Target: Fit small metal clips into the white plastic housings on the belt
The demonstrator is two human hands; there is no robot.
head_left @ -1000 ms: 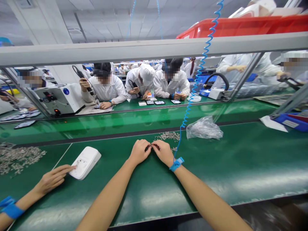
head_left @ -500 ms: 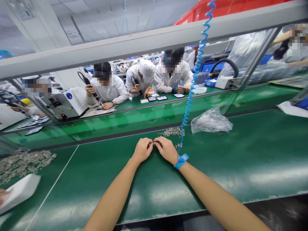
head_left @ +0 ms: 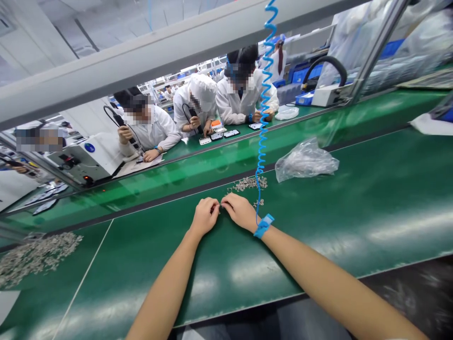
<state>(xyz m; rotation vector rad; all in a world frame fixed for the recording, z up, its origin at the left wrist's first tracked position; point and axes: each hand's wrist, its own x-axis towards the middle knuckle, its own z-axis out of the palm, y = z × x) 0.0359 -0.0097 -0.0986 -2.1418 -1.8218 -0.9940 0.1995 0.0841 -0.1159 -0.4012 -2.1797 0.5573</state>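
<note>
My left hand [head_left: 205, 215] and my right hand [head_left: 239, 210] meet over the green work surface [head_left: 226, 269], fingertips almost touching. Both are closed in a pinch around a tiny piece between them, too small to name. Just beyond my hands lies a pile of small silvery metal parts [head_left: 249, 183]. A smaller cluster of these parts [head_left: 260, 203] sits beside my right hand. Around my right wrist is a blue wrist strap [head_left: 264, 226], from which a coiled blue cord [head_left: 264, 118] runs upward.
A crumpled clear plastic bag [head_left: 306, 160] lies at the right behind my hands. At the left is a large heap of small metal parts [head_left: 38, 257]. Across the bench, several co-workers in white coats [head_left: 161, 127] work at a green bench. A grey beam [head_left: 141, 61] crosses above.
The view has tilted and shifted a little. My hands stay together with a slightly wider gap between their fingertips. The white tray at the lower left has mostly left the view.
</note>
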